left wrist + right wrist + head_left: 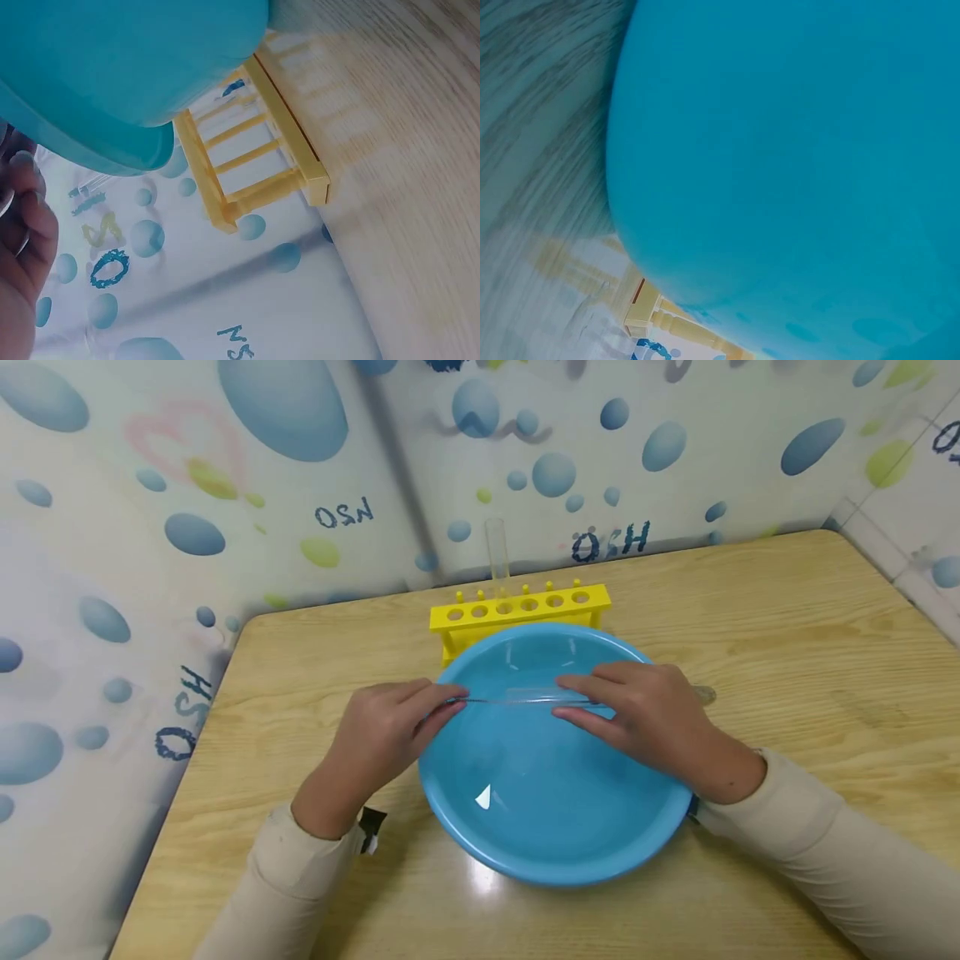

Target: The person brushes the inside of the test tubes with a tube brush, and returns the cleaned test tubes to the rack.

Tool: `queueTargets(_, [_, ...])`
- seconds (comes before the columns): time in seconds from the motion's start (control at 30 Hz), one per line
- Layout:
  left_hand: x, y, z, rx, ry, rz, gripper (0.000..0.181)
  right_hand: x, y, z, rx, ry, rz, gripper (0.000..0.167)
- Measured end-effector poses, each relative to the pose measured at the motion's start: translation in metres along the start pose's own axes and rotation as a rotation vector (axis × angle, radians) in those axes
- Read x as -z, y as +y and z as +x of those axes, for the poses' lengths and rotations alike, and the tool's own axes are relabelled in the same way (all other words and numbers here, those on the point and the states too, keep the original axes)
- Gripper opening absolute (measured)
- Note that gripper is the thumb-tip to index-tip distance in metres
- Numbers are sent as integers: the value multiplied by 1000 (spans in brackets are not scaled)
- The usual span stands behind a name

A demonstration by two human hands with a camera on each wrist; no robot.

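Pinching a thin rod [486, 701] in our left hand [388, 720], fingertips nearly together, we hold a clear tube [536, 693] in our right hand [651, 714], thumb and fingers parted around it; both long axes run left to right over the basin [558, 872].

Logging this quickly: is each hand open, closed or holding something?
Left hand: closed, pinching a thin, grey, wire-like rod.
Right hand: closed, holding a clear, glass-like tube.

Head view's pretty bright, with glare on the basin [555, 777] and worktop [795, 643]. Wrist views are bluish, kinda soft, right one dimmer.
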State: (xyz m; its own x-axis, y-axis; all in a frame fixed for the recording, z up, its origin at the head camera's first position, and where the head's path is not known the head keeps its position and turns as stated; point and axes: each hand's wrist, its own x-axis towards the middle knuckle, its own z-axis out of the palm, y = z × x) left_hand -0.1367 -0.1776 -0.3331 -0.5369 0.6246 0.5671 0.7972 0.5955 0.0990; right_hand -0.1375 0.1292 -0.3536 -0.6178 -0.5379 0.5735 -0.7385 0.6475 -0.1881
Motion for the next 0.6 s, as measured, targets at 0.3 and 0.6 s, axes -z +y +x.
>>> queueTargets(0.3, [3, -1, 3, -52, 39, 23, 31, 1, 2, 0, 17, -3, -1, 44])
queueTargets(0.6, [4, -2, 2, -29, 16, -16, 24, 1, 1, 1, 18, -7, -7, 45])
